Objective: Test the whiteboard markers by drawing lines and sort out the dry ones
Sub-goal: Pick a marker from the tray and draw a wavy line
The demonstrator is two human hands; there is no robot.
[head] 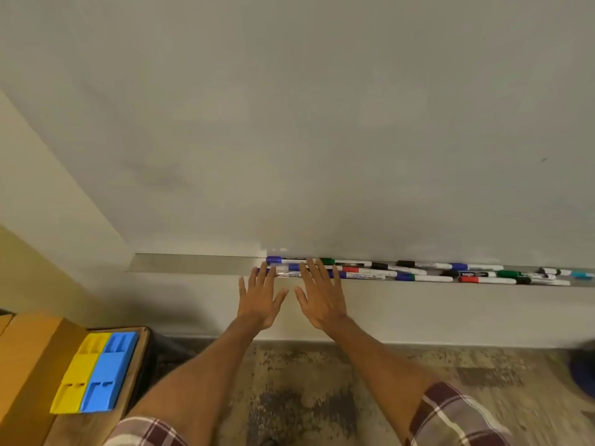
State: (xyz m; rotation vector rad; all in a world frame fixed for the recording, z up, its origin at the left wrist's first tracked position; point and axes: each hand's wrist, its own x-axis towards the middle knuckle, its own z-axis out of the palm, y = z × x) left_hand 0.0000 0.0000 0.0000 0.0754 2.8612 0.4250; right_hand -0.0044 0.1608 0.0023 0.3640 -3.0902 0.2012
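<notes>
Reaching with flat palms toward the whiteboard markers (418,274) in the ledge tray (193,264), nothing picked up yet.
The markers lie lengthwise along the tray, from centre frame to the right edge. The right hand (320,296) overlaps the pile's left end, with the left hand (259,299) just beside it. Both are spread, fingers straight, palms down, gripping nothing; contact is unclear.

We've got left forearm (199,378) and right forearm (383,365) stretched forward, converging. Our left grip (259,297) and right grip (322,299) sit side by side, backs toward us, fingers straight and spread, thumbs angled inward, not touching. Neither holds anything.
</notes>
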